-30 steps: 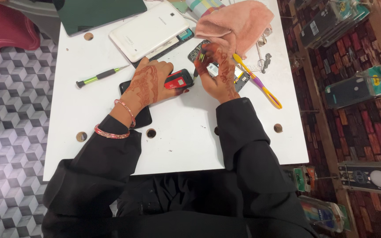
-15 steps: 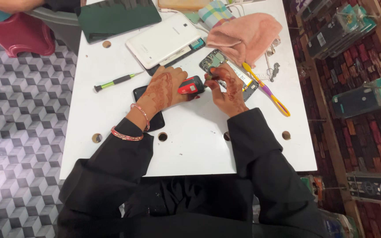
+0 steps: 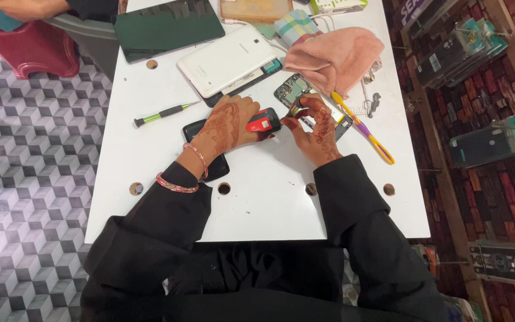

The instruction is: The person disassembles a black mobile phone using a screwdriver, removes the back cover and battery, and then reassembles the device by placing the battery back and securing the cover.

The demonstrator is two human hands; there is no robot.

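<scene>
My left hand point(image 3: 226, 125) grips a small red and black device point(image 3: 264, 121) just above a white table point(image 3: 257, 209). Under that hand lies a black phone cover point(image 3: 210, 167). My right hand point(image 3: 314, 128) pinches a small part at the edge of an opened phone point(image 3: 296, 92), whose circuit board is exposed. The fingertips of both hands nearly meet between the device and the opened phone. Both sleeves are black, and the left wrist wears pink bangles.
A green-handled screwdriver point(image 3: 162, 113) lies left of my hands. A white tablet point(image 3: 227, 59), a dark tablet point(image 3: 168, 27), a pink cloth point(image 3: 335, 56) and a yellow-purple tool point(image 3: 365, 131) lie on the far half. Another person's arm point(image 3: 31, 7) shows at top left.
The view has shifted, so the table sits lower in the picture. My hands stay together at the opened phone; the left one still grips the red and black device.
</scene>
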